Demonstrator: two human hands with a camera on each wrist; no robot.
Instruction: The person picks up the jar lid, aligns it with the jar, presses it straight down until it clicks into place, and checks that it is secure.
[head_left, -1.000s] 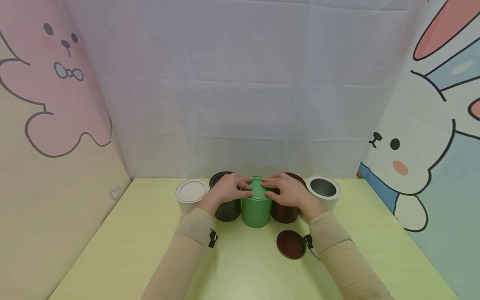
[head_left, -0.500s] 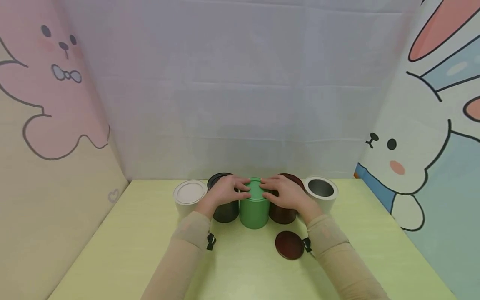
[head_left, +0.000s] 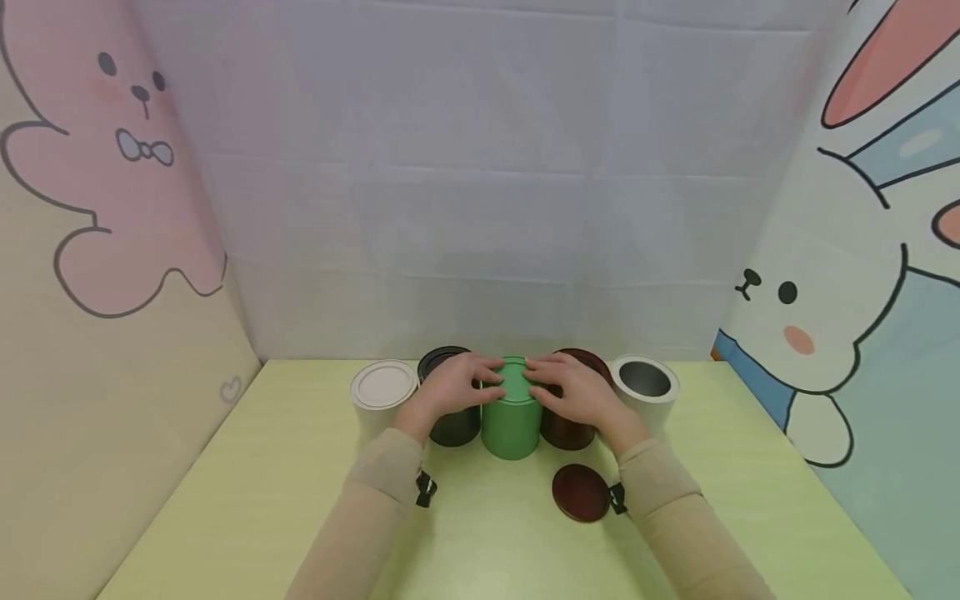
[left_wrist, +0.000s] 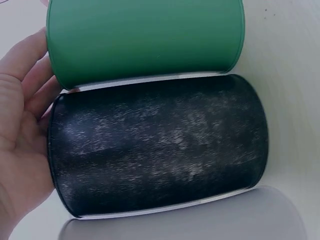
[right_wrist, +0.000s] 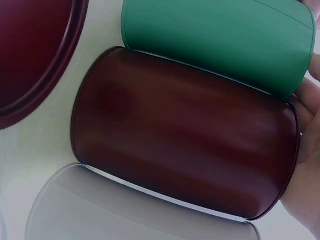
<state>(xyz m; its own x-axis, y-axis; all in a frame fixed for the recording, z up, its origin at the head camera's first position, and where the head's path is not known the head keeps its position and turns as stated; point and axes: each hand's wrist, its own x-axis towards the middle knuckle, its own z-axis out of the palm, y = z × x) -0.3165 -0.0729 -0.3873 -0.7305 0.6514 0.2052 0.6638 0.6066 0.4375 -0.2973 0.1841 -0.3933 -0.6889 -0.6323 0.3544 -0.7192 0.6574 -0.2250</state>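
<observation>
White lidded tin: a white cylindrical metal tin [head_left: 382, 398] with its lid on stands leftmost in the row near the far edge of the pale yellow-green table [head_left: 247, 492].
Black tin: a black cylindrical tin [head_left: 448, 417] just right of it, side touching the green one in the left wrist view [left_wrist: 155, 150].
Left hand: the left hand [head_left: 453, 385] lies over the black tin's top, fingers straight, tips pressing the left part of the green lid; it grips nothing.
Green tin: a green cylindrical metal tin [head_left: 512, 421] at the middle of the row, its round green lid [head_left: 515, 379] on top under both sets of fingertips.
Right hand: the right hand [head_left: 573, 387] mirrors it, flat-fingered over the dark red tin, tips on the lid's right part.
Dark red tin: a brown-red cylindrical tin [head_left: 566, 429], uncovered, against the green one [right_wrist: 185, 145].
Red lid: a round dark red lid [head_left: 581, 492] lies flat nearer the front edge.
Open white tin: a white tin with no lid [head_left: 647, 387] ends the row.
Doing it well: I judge even downward pressure from both sides seats the green lid squarely; uneven force could tilt it or nudge the neighbours.
</observation>
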